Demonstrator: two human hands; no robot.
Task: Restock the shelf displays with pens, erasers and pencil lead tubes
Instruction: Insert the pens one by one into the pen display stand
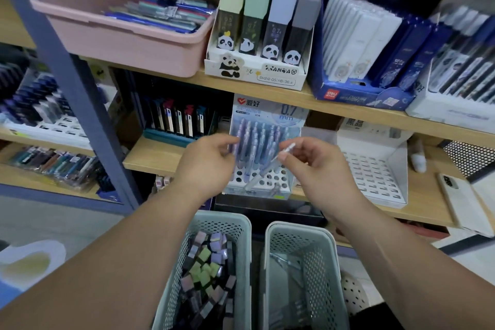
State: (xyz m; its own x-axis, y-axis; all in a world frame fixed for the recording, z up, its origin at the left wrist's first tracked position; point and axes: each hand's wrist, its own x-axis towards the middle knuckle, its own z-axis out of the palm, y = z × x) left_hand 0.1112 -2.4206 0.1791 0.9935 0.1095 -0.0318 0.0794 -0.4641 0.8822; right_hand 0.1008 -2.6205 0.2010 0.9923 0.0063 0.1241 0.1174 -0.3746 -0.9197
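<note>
Carefully, the right hand [318,166] held one clear pen [288,147]. Its grip was pinching the barrel between the thumb and the fingertips. The pen was tilted, with the upper end pointing up to the right and the lower tip just over the holes of the pen display [258,185].

This display stood on the lower shelf [150,155], under a card printed with "0.7 mm". Several purple and blue pens [257,136] already stood upright in its back rows.

The left hand [206,163] was at the left side of the display. Its fingers [233,139] were curled and reached the tops of the standing pens. Whether its grip was pinching one of them or only touching, I could not tell.

Below the hands were two pale perforated baskets, side by side. The left basket [222,218] was full of small lead tubes [209,262] with green, purple and grey caps. The right basket [297,228] held a few clear pens [284,262] at the bottom.

On the upper shelf [321,104] a panda box [254,72] showed four rows of lead tubes with yellow, green, lilac and grey tops. A pink tray [120,43] with loose pens stood just beside it on the left, and a blue box [356,91] of flat packs on the right. On the lower shelf, to the right of the pen display, were a white slotted stand [375,177] and, further right, a phone [460,201] lying flat.
</note>
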